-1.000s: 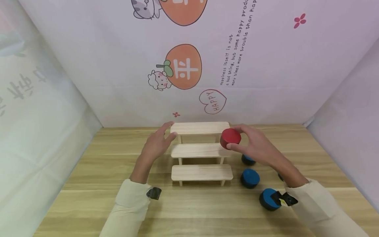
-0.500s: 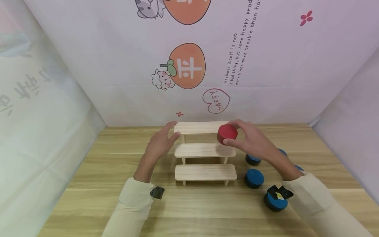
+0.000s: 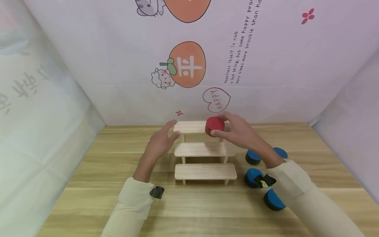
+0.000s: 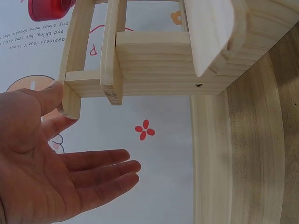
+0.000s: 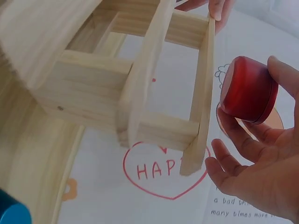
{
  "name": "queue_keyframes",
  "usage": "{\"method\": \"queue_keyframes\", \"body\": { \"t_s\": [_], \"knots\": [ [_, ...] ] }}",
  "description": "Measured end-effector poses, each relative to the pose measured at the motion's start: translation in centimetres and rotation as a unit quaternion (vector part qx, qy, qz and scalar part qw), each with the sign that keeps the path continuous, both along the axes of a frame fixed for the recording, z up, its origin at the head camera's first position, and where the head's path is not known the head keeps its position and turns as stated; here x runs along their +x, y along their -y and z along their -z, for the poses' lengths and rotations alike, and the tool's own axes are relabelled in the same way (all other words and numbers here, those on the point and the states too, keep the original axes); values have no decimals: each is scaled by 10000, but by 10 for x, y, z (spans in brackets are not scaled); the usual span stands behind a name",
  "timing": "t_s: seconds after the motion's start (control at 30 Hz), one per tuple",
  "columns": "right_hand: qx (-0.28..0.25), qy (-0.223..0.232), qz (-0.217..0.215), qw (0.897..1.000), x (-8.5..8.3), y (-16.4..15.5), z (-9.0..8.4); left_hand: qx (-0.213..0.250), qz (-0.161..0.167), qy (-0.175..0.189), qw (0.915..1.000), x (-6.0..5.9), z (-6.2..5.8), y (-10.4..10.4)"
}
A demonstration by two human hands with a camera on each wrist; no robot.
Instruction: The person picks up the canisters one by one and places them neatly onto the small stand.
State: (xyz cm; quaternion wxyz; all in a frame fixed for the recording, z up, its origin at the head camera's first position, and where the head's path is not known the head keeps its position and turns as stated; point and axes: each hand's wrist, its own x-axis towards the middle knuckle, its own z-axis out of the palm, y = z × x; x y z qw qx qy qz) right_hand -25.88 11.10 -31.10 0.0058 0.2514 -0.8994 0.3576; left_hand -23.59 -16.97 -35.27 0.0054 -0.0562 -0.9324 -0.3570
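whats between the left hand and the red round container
In the head view, the bare left part of the wooden top shelf lies between the left hand and the red round container in the right hand.

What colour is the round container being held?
The round container is red, clearest in the right wrist view.

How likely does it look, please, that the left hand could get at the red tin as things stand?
Probably yes: nothing shows between the left hand and the red tin above the top shelf. It would likely have to release the shelf's end, though, and the right hand grips the tin.
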Motion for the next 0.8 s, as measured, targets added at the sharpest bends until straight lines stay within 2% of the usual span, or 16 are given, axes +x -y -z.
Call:
{"method": "queue_keyframes", "body": {
  "t_s": [0.3, 0.8],
  "knots": [
    [136, -31, -146, 9998, -6, 20, 0, 144, 5, 80, 9999, 0, 3, 0],
    [-31, -79, -305, 9995, -21, 56, -4, 217, -110, 174, 9996, -3, 1, 3]
  ]
}}
